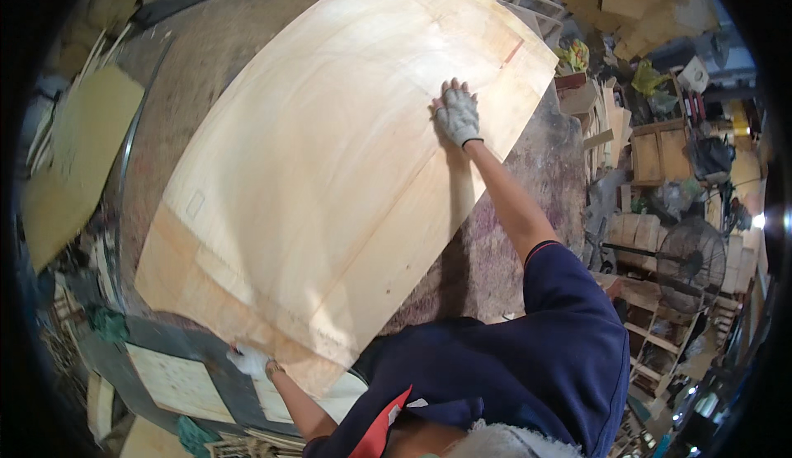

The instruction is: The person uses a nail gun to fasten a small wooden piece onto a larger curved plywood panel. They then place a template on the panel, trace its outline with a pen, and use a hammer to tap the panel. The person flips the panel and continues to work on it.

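Observation:
A large pale plywood sheet (330, 153) lies slantwise across a worn brown worktable (503, 244). My right hand (459, 113), in a grey fingertip-less glove, presses flat on its upper face toward the far right edge, fingers stretched out. At the sheet's near left end, my left hand (247, 361) in a whitish glove is closed at the edge, its fingers partly hidden and small in view. A small drawn rectangle (195, 203) marks the sheet's left side, and a reddish streak (511, 53) shows near its far right end.
A yellowish board (82, 161) leans at the left. Below the near left end lie pale rectangular panels (180, 382) on a dark surface. To the right stand a black fan (691, 253), wooden crate frames (660, 326) and piled wood scraps. More cut boards (652, 4) are heaped at the far right.

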